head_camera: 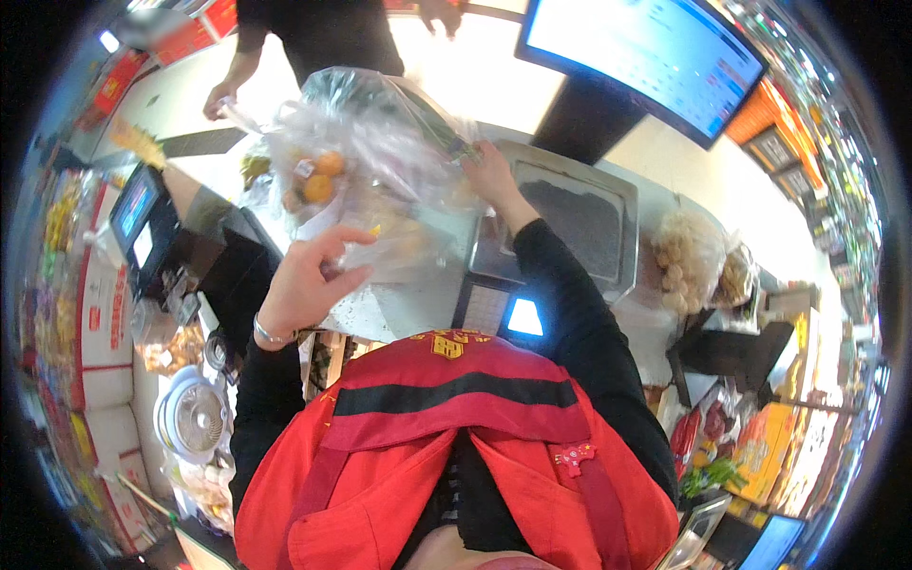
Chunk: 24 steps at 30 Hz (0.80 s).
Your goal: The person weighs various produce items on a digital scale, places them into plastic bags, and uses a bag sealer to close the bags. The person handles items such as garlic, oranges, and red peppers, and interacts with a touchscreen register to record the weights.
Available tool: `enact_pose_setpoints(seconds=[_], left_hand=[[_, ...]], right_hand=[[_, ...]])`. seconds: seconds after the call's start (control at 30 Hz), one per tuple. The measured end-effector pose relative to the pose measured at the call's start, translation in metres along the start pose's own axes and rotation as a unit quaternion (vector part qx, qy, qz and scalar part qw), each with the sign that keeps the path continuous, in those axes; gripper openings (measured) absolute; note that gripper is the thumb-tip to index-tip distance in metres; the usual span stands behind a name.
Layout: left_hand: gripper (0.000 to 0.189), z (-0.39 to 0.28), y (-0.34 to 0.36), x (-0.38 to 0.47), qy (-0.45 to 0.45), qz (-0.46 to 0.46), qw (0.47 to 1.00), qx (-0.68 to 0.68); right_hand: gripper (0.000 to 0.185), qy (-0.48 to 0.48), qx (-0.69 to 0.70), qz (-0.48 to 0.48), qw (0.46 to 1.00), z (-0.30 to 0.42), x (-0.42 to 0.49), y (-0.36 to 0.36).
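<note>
A large clear plastic bag (385,135) lies on the counter in front of me, blurred in part, with something long and dark green inside its upper side. My right hand (491,174) grips the bag's right edge. Orange fruits (320,177) show through the plastic on the left, one near a white label. My left hand (306,281), with a bracelet at the wrist, hovers below the fruits, thumb and fingers apart and nothing held. A small yellow bit (375,230) shows at its index fingertip; whether it sticks there I cannot tell. Under my right forearm is a counter scale (577,214).
Across the counter a person's hand (222,100) holds the bag's handle. A large monitor (641,57) stands at the upper right. Bagged round tan produce (684,260) sits right of the scale. A small payment screen (139,214) and a white fan (192,415) are at left.
</note>
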State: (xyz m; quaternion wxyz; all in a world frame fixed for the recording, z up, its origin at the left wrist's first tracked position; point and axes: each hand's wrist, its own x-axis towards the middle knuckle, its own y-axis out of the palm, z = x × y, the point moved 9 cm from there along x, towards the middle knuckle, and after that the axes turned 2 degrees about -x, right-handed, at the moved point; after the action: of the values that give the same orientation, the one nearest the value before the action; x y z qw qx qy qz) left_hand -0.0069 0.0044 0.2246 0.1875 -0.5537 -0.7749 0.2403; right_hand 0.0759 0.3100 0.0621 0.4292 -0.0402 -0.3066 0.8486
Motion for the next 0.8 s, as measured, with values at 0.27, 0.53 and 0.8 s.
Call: enact_pose_setpoints(seconds=[0.27,0.53,0.8], left_hand=[[0.021,-0.008,-0.022,0.011,0.054,-0.025,0.980,-0.190],[0.040,0.041,-0.130,-0.050,0.022,-0.225,0.895,-0.385],[0.044,0.106,-0.234,-0.185,0.135,-0.431,0.660,-0.600]], right_hand=[[0.060,-0.154,0.333,0.356,0.859,0.151,-0.055,0.128],[0.036,-0.087,0.281,0.564,0.771,0.235,-0.188,0.229],[0.034,-0.170,0.003,0.391,0.905,0.318,-0.129,0.331]])
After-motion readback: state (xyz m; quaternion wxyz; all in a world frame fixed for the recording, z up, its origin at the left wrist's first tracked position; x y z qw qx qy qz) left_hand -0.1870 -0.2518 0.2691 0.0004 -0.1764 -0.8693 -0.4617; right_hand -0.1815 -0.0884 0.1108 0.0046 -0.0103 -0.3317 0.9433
